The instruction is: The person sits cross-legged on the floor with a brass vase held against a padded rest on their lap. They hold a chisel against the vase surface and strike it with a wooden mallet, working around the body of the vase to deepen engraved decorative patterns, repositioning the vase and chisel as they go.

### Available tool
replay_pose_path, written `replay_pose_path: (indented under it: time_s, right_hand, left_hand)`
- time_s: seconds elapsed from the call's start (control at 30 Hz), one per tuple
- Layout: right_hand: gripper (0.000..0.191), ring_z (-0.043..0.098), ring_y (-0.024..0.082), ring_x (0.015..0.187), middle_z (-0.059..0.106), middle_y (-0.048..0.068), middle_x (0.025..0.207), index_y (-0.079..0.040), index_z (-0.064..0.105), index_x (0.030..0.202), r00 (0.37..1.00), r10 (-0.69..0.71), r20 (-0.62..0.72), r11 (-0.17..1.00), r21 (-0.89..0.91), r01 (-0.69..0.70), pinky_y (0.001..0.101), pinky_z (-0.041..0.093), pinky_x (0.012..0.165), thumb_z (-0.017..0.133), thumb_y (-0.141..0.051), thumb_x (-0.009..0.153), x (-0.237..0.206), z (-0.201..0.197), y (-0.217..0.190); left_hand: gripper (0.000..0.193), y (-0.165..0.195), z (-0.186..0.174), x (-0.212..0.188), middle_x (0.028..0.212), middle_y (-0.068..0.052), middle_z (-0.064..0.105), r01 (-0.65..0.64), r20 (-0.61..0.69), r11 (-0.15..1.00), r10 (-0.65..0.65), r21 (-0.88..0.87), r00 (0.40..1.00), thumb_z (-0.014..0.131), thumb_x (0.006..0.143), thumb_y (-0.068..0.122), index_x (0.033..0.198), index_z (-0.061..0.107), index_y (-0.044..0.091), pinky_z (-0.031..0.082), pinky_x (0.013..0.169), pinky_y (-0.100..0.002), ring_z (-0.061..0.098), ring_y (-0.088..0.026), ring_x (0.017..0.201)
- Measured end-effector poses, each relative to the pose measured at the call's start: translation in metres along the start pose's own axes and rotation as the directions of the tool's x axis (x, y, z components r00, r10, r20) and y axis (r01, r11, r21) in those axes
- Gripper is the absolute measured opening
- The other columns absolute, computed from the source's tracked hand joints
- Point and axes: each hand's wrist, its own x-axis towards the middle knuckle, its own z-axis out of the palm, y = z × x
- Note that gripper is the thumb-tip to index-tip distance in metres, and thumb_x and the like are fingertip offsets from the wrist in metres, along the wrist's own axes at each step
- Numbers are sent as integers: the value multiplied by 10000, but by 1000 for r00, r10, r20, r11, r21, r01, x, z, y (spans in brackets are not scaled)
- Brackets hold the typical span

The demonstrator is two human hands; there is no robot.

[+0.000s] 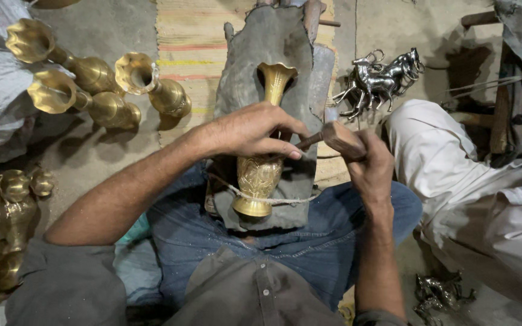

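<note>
The left hand (255,130) pinched a thin tool on the tied brass vase (261,172) — its belly already carved, its neck plain — while the right hand (367,160) gripped a hammer (341,139).

Metalcraft workshop: brass vases (92,84), horse figurines (382,78)

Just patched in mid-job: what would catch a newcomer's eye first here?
The engraved brass vase at centre, tied by cord to a dark pad over the person's lap, with the left hand on it and the right hand gripping a wooden-handled hammer. Three more brass vases lie upper left; silver horse figurines stand upper right.
</note>
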Motion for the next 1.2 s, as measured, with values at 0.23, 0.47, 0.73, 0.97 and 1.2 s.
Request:
replay_pose_path:
  time_s: [0.23,0.47,0.73,0.97,1.2]
  right_hand:
    - [259,677,232,889,683,155,980,53,623,1104,995,-99,30,971,-216,104,342,530,749,781,-23,914,3,-4,-20]
    - [207,668,264,817,697,123,912,3,644,1042,1000,-8,17,983,-183,11,373,523,710,789,-67,913,10,-6,-32]
    - [168,621,275,671,695,147,768,-16,673,959,976,216,17,975,53,-217,384,494,683,821,-80,1007,13,-9,-39]
    - [281,667,226,885,707,148,969,11,603,1149,989,124,80,992,2,-124,353,539,753,785,-41,941,14,-11,-49]
    - [178,744,222,919,747,134,984,8,619,1078,980,81,182,995,-67,-70,335,596,803,649,32,904,14,-16,-45]
  left_hand:
    - [453,-3,1,-2,828,-58,743,3,3,1000,-3,9,1000,720,891,478,1221,742,168,561,703,-392,715,-186,782]
    - [441,-2,-3,-6,829,-52,747,20,-5,999,-20,-28,1000,739,887,444,1229,737,166,557,691,-382,712,-186,760]
    - [464,-3,-3,-12,873,-56,755,-13,-45,997,10,-71,999,740,891,452,1256,729,166,559,716,-376,724,-191,804]
    - [457,-8,-1,-17,898,-71,759,17,-48,998,-20,-64,999,728,905,448,1256,725,157,565,744,-393,732,-203,832]
    - [439,-10,-2,-18,1003,-87,778,-95,-94,995,90,-45,992,744,928,417,1259,725,129,575,805,-401,741,-210,924]
